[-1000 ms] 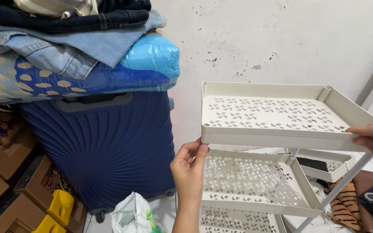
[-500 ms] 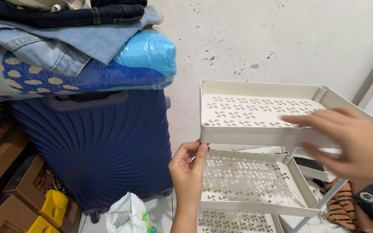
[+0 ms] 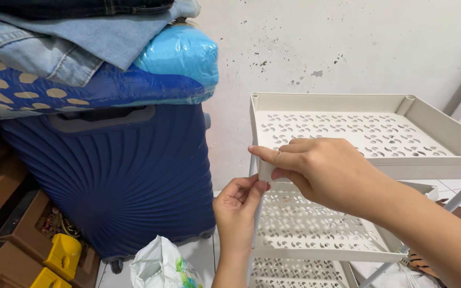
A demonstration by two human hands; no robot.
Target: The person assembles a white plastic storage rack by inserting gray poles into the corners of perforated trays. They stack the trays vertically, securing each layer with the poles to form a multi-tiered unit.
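Left hand (image 3: 237,205), lower centre of frame: forearm rises vertically, fingers curled, thumb and fingertips pinched on the thin white corner post (image 3: 255,224) just under the top tray. Right hand (image 3: 316,168), centre: reaches in from the lower right, forearm diagonal, thumb and index finger clamped on the near left corner of the top tray (image 3: 348,101). Tray is cream plastic, rectangular, raised rim, floor perforated with crescent cut-outs; sits centre right, level, above two like tiers (image 3: 316,234).

Matt cream plastic perforated shelf (image 3: 348,128), ribbed hard-shell navy suitcase (image 3: 124,176), glossy plastic-wrapped bedding (image 3: 182,58), faded denim (image 3: 81,42)
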